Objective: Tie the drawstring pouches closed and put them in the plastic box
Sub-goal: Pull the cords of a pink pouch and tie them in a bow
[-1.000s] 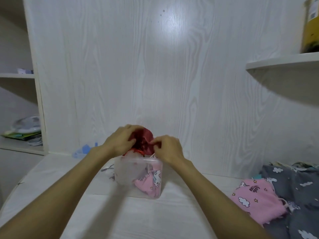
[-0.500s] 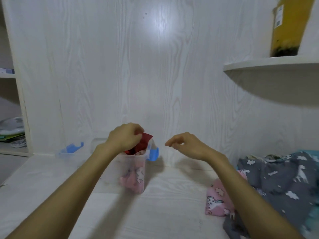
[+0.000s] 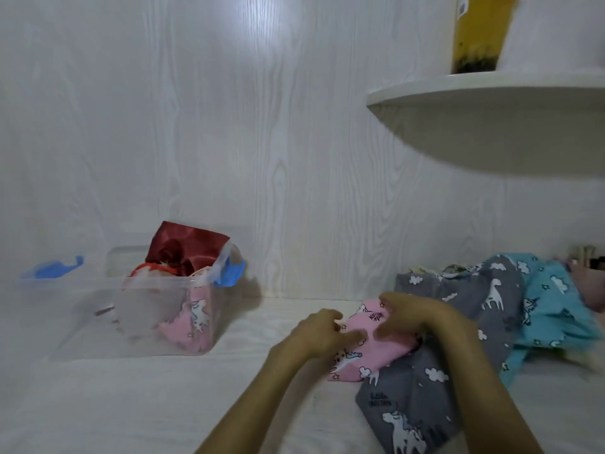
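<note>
The red pouch (image 3: 183, 249) had been left in the plastic box (image 3: 98, 322); the pink pouch (image 3: 366, 342) was touched by the left hand (image 3: 319, 332) and right hand (image 3: 415, 314) (fingers loosely curled, grip unclear).

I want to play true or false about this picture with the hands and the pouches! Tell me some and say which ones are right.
1. Both hands are on the pink pouch. True: the left hand and the right hand touch it.
2. The red pouch lies on the table. False: it sticks out of the top of the plastic box.
3. A pink pouch is inside the box. True.
4. The grey pouch lies on top of the pink pouch under the hands. False: the pink one lies partly on the grey one.
5. The shelf holds a blue cup. False: a yellow container stands there.
</note>
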